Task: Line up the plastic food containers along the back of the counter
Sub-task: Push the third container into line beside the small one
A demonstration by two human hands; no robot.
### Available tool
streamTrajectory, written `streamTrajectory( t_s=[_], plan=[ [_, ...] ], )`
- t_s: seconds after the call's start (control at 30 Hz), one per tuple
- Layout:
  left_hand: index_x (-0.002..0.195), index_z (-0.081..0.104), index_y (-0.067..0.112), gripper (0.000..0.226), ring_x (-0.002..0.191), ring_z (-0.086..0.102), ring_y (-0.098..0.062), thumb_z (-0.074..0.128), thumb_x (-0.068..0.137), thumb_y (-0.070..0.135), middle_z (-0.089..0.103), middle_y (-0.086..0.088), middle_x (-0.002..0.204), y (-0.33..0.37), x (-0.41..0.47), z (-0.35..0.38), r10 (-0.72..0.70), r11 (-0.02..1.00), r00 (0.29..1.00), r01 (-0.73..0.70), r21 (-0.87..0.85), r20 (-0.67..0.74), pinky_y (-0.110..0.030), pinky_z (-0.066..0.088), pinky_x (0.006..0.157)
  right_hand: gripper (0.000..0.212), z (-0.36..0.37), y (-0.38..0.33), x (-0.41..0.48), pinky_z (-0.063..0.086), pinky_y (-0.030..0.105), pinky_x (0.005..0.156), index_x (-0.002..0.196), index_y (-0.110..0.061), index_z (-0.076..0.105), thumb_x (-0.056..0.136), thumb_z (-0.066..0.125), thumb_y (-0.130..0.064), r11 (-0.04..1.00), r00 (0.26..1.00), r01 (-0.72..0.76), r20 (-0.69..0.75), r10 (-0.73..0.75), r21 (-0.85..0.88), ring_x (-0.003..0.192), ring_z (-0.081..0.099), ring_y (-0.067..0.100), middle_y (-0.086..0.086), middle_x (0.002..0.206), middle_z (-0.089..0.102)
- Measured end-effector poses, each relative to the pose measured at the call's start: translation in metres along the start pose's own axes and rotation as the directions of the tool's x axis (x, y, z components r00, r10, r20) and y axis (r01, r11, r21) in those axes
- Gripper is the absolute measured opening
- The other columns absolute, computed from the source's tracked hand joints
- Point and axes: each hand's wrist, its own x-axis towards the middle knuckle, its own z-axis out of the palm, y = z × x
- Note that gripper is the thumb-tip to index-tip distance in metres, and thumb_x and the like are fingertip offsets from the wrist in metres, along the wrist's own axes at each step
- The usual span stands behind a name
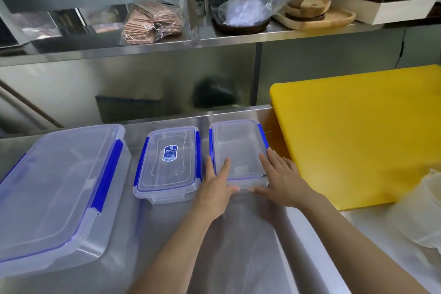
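Three clear plastic containers with blue clips sit on the steel counter. A large container is at the left. A middle container with a blue label on its lid stands beside it. The right container sits close to the back of the counter. My left hand grips the near left corner of the right container, fingers on the lid. My right hand holds its near right corner, thumb against the front wall.
A thick yellow cutting board lies right of the containers, almost touching the right one. A white plastic bag sits at the right edge. The steel shelf above carries wrapped packs, a dark dish and wooden boards.
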Motion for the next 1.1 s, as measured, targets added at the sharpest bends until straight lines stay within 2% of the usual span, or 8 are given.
streamTrajectory(
  t_s=[0.1,0.47,0.63,0.7,0.8,0.87,0.93,1.1],
  plan=[
    [0.147,0.002,0.035,0.076,0.146,0.0,-0.029,0.05,0.089,0.043,-0.016,-0.004,0.158,0.003,-0.001,0.001,0.016,1.0,1.0,-0.016,0.019,-0.023,-0.046,0.027,0.112,0.09,0.004,0.003,-0.004,0.005,0.037,0.119,0.149,-0.015,0.005,0.083,0.032,-0.069,1.0,0.992,0.017,-0.121,-0.018,-0.006,0.148,0.002,0.023,0.011,0.161,0.002],
    [0.147,0.004,0.035,0.076,0.145,0.012,-0.03,0.053,0.09,0.039,-0.02,-0.006,0.157,-0.024,0.012,-0.033,-0.02,0.998,0.996,0.014,-0.066,-0.087,-0.043,0.028,0.111,0.085,-0.014,-0.031,0.03,0.01,0.035,0.117,0.15,-0.015,0.006,0.086,0.042,-0.06,0.991,0.98,0.129,-0.155,-0.121,0.04,0.147,0.01,0.023,0.011,0.16,0.005],
    [0.147,0.002,0.035,0.077,0.146,0.0,-0.03,0.051,0.089,0.045,-0.02,-0.005,0.158,-0.019,0.011,-0.03,-0.001,1.0,0.998,-0.001,-0.022,-0.068,-0.043,0.018,0.115,0.105,-0.018,-0.029,0.022,0.009,0.036,0.118,0.15,-0.016,0.004,0.065,0.013,-0.078,0.995,0.987,0.093,-0.126,-0.095,-0.019,0.148,0.004,0.023,0.011,0.16,0.002],
    [0.148,0.008,0.031,0.076,0.146,-0.006,-0.026,0.048,0.087,0.053,-0.011,-0.003,0.16,-0.019,0.005,-0.033,0.091,0.994,0.986,-0.081,0.078,-0.14,-0.038,0.001,0.116,0.102,-0.018,-0.034,0.013,0.01,0.035,0.117,0.149,-0.015,0.009,0.069,0.022,-0.077,0.995,0.976,0.102,-0.195,-0.1,0.0,0.147,0.006,0.024,0.011,0.16,0.005],
    [0.143,0.031,0.023,0.063,0.145,0.015,-0.02,0.045,0.089,0.052,0.025,-0.001,0.156,-0.029,-0.006,-0.049,0.166,0.986,0.883,-0.143,0.086,-0.439,-0.031,-0.002,0.113,0.083,-0.017,-0.053,0.003,0.024,0.037,0.113,0.145,-0.01,0.027,0.082,0.044,-0.062,0.981,0.915,0.188,-0.373,-0.154,0.056,0.141,0.028,0.029,0.014,0.155,0.027],
    [0.137,0.042,0.017,0.055,0.14,0.03,-0.022,0.047,0.09,0.045,0.043,-0.004,0.147,-0.046,-0.012,-0.062,0.07,0.997,0.789,-0.08,0.01,-0.61,-0.038,0.011,0.117,0.073,-0.015,-0.073,0.003,0.03,0.036,0.111,0.144,-0.012,0.032,0.086,0.05,-0.053,0.961,0.898,0.246,-0.401,-0.178,0.124,0.137,0.035,0.026,0.011,0.152,0.034],
    [0.137,0.041,0.016,0.055,0.14,0.03,-0.025,0.047,0.09,0.044,0.042,-0.006,0.147,-0.068,-0.017,-0.07,-0.072,0.997,0.739,0.054,-0.048,-0.669,-0.043,0.018,0.116,0.071,-0.007,-0.092,0.007,0.029,0.033,0.112,0.145,-0.015,0.029,0.087,0.05,-0.051,0.939,0.91,0.294,-0.353,-0.218,0.179,0.138,0.034,0.023,0.007,0.153,0.033],
    [0.147,0.014,0.026,0.07,0.146,0.007,-0.028,0.041,0.089,0.054,0.013,-0.008,0.158,-0.106,-0.019,-0.075,-0.366,0.93,0.796,0.298,-0.215,-0.482,-0.048,0.014,0.116,0.078,0.021,-0.123,0.026,0.03,0.037,0.111,0.148,-0.025,0.013,0.086,0.052,-0.052,0.919,0.937,0.329,-0.2,-0.288,0.217,0.138,0.031,0.025,0.003,0.159,0.017]
  ],
)
